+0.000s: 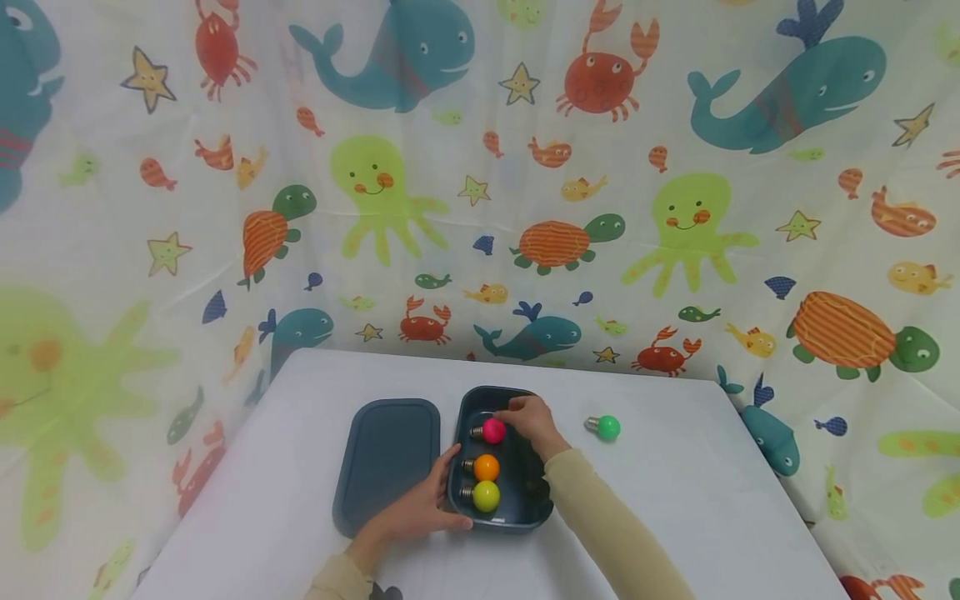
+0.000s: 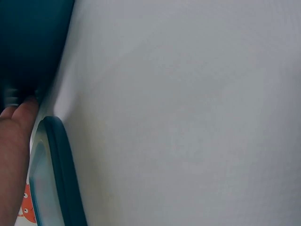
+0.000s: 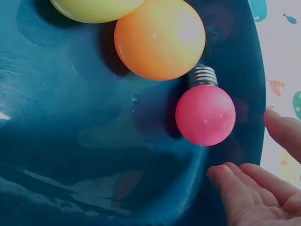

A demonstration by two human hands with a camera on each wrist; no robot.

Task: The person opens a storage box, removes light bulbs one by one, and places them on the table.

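Beige-sleeved, our right hand [image 1: 534,421] hangs over the far end of the blue box [image 1: 502,527], fingers parted, grasping nothing, just beside the pink bulb [image 1: 493,431] inside. Our left hand [image 1: 422,505] grips the near left corner. Nearer us lie an orange bulb [image 1: 487,467] and a yellow bulb [image 1: 487,497]; on the table [image 1: 675,454], a green bulb [image 1: 608,428]. Placing seems underway; next, we judge, calls for reaching the green one.

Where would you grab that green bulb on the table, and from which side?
I'd take the green bulb by its round globe, coming from above on the right: it lies on its side, narrow metal base pointing left toward the container, so the wider end, likely easier to pinch, faces right.
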